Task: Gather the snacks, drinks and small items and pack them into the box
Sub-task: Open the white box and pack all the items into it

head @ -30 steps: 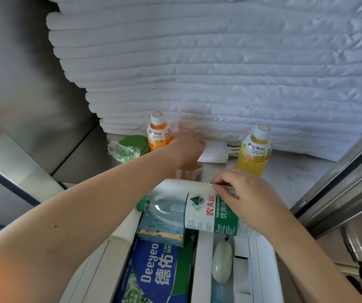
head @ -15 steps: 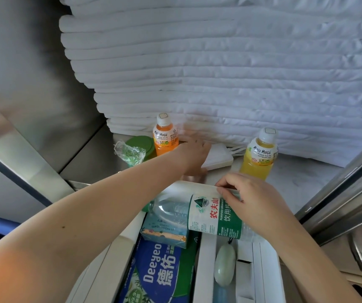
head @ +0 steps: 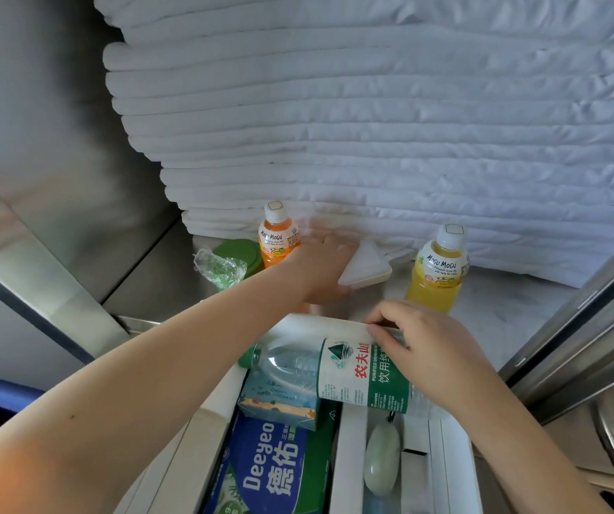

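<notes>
Held a flat white adapter [head: 366, 268] in the left hand [head: 320, 268] just beyond the far end of the box [head: 207, 421], with fingers clamped on its near edge and one side tilted up off the counter. Gripped a water bottle [head: 320, 369] with the right hand [head: 429, 352], fingers curled over the label, the bottle on its side across the far end of the box, green cap to the left. Read on that label "农夫山", "PURIFIED DRINKING" and "饮用纯".

Saw inside the box, under the bottle, a small carton [head: 279, 404] with "Children" partly legible, a blue and green pack [head: 272, 465] marked "Deeyeo 德佑", and to the right a pale green oval case [head: 381, 465].

Found beyond the box, against a stack of folded white linen [head: 372, 124], two "MOGU MOGU" drinks: an orange bottle [head: 277, 235] just left of the left hand and a yellow bottle [head: 437, 270] to the right, marked "Pineapple Juice". Noted beside the orange one a green lid [head: 236, 252] and crumpled clear wrap [head: 218, 268].
</notes>
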`<state>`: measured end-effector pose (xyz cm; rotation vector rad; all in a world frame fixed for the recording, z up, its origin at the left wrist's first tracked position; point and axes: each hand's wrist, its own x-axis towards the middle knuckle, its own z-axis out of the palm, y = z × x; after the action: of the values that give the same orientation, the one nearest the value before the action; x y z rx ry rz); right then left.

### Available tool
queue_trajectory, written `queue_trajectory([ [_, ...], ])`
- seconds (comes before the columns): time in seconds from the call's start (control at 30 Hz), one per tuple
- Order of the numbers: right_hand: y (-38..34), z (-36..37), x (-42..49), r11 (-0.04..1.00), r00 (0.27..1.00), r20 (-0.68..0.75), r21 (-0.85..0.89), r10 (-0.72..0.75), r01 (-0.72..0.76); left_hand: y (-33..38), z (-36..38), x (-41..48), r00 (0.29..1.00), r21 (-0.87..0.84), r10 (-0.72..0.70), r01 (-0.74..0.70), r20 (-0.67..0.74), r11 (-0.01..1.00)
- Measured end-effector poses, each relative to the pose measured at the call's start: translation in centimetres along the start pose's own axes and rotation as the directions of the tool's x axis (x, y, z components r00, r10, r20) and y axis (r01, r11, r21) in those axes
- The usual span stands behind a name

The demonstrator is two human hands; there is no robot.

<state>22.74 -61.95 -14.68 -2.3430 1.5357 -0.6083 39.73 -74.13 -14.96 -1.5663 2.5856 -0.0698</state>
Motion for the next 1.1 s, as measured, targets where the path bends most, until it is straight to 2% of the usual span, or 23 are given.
queue_trajectory([
  [0.17,0.1,0.1,0.0,1.000,1.000,0.010,-0.010,0.010,-0.010,0.9,-2.2,-2.0,0.995,0.092,-0.028,0.037,-0.095,0.995],
  [0.37,0.2,0.2,0.0,1.000,1.000,-0.004,-0.010,0.012,-0.012,2.1,-3.5,-4.9,0.958,0.160,-0.064,0.113,-0.281,0.981],
  [0.53,0.1,0.2,-0.1,1.000,1.000,-0.014,0.013,-0.004,0.004,1.8,-3.8,-8.0,0.933,0.017,-0.130,0.144,-0.335,0.989],
  [0.7,-0.1,-0.1,-0.2,0.991,0.994,-0.101,0.130,-0.029,0.042,1.9,-3.7,-11.3,0.910,-0.103,-0.199,0.173,-0.363,0.980],
  [0.97,-0.4,-0.3,-0.4,0.976,0.967,-0.247,0.191,-0.054,0.104,3.0,-3.7,-15.7,0.893,-0.125,-0.247,0.215,-0.377,0.968],
  [1.03,-0.6,-0.5,-0.6,0.968,0.964,-0.255,0.216,-0.074,0.131,3.4,-3.5,-16.4,0.888,-0.146,-0.235,0.191,-0.396,0.971],
  [1.1,-0.9,-0.7,-0.8,0.963,0.963,-0.221,0.185,-0.156,0.198,3.8,-3.1,-17.1,0.897,-0.184,-0.224,0.163,-0.382,0.969],
])
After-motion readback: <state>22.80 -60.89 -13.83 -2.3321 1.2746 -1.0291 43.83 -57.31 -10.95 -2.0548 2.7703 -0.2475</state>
